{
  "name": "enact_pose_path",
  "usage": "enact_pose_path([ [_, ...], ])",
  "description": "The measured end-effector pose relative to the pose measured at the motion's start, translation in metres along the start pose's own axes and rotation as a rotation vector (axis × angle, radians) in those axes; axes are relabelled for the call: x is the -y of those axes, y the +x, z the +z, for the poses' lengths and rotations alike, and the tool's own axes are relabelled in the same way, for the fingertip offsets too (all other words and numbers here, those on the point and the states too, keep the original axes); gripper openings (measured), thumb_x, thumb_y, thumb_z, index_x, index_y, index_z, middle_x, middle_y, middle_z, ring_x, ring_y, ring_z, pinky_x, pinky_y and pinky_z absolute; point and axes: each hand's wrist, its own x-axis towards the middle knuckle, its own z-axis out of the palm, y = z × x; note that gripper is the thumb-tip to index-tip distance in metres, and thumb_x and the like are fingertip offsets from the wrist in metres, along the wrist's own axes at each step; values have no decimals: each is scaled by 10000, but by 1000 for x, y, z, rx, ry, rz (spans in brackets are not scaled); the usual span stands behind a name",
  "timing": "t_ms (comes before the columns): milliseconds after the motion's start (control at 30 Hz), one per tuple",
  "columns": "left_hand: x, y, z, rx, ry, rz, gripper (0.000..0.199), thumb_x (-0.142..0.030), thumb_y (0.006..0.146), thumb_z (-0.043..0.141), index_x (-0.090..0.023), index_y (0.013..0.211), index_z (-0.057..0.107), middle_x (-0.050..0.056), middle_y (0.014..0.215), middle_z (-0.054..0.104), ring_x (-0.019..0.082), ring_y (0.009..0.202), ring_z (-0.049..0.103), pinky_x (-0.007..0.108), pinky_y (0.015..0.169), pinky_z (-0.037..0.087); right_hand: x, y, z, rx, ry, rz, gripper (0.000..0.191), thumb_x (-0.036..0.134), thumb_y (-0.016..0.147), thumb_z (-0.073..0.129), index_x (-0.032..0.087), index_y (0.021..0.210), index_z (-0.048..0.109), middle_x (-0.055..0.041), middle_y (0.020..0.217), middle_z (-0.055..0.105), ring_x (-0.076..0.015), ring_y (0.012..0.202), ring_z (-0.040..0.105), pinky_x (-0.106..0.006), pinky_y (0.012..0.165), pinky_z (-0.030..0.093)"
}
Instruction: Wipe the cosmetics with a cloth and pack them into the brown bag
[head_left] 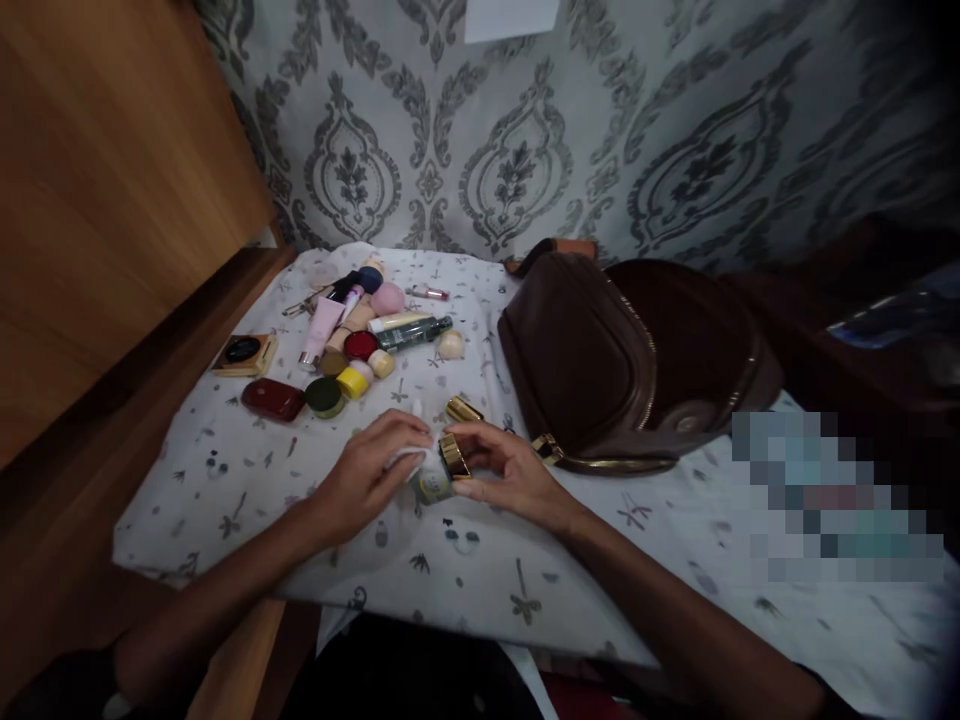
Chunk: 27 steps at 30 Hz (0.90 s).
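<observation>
My left hand (pixel 373 468) pinches a white wipe or tissue (pixel 409 453) against a small bottle with a yellowish label (pixel 433 487). My right hand (pixel 517 470) has its fingers closed around that bottle's shiny gold cap (pixel 454 456). The bottle is tilted just above the cloth, and the wipe hides part of it. Right behind the cap lies another gold tube (pixel 463 408). Beyond my left hand sit a round green container (pixel 324 397), a yellow-lidded jar (pixel 352 381) and a dark red case (pixel 272 399).
A brown leather bag (pixel 577 350) with gold zips stands open on the right. Several cosmetics, including a pink tube (pixel 324 328), a dark green tube (pixel 416 333) and a compact (pixel 244 354), lie at the back left. A wooden cabinet (pixel 127 170) borders the left side.
</observation>
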Motion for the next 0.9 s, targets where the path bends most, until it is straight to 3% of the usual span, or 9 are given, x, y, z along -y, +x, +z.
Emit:
enact_pose_path([
  [200, -14, -18, 11, -16, 203, 193, 269, -124, 973, 442, -188, 1215, 540, 122, 1184, 584, 205, 1113, 557, 369, 930, 501, 0, -2, 3, -29, -107, -49, 530, 395, 764, 763, 223, 1218, 550, -39, 965, 648, -169, 834, 627, -331, 771, 537],
  [333, -15, -19, 13, -72, 240, 142, 260, -158, 983, 428, -198, 1206, 555, 120, 1187, 586, 209, 1113, 570, 378, 938, 506, 4, -4, 4, -3, -175, -99, 535, 393, 812, 709, 214, 1288, 541, -93, 1110, 630, -204, 969, 614, -345, 828, 531],
  [467, -16, -8, 12, -107, 244, 57, 190, -181, 986, 446, -191, 1098, 599, 93, 1109, 605, 177, 1031, 609, 311, 887, 520, -2, -2, 1, 56, -108, -100, 562, 389, 815, 690, 226, 1326, 521, -103, 1173, 610, -216, 1048, 604, -349, 861, 528],
  [600, -22, -4, 15, -130, 381, 133, 177, -143, 971, 469, -173, 1100, 586, 102, 1091, 620, 184, 1013, 607, 313, 863, 532, -11, 3, 3, 15, -27, -76, 562, 389, 776, 721, 226, 1283, 543, -112, 1256, 581, -212, 1027, 616, -345, 838, 532],
  [800, -27, -24, 29, -69, 607, 310, 298, -54, 939, 467, -117, 1219, 545, 147, 1170, 630, 237, 1135, 537, 390, 923, 532, -17, 7, 10, -75, 3, -38, 478, 390, 767, 715, 217, 1189, 572, -78, 1062, 653, -201, 885, 634, -331, 747, 532],
  [900, -23, -32, 34, -110, 585, 293, 331, -75, 947, 462, -134, 1265, 532, 147, 1187, 628, 241, 1154, 530, 404, 924, 534, -20, 7, 11, -99, -25, -56, 486, 396, 770, 710, 210, 1197, 571, -79, 1048, 654, -198, 865, 629, -317, 709, 527],
])
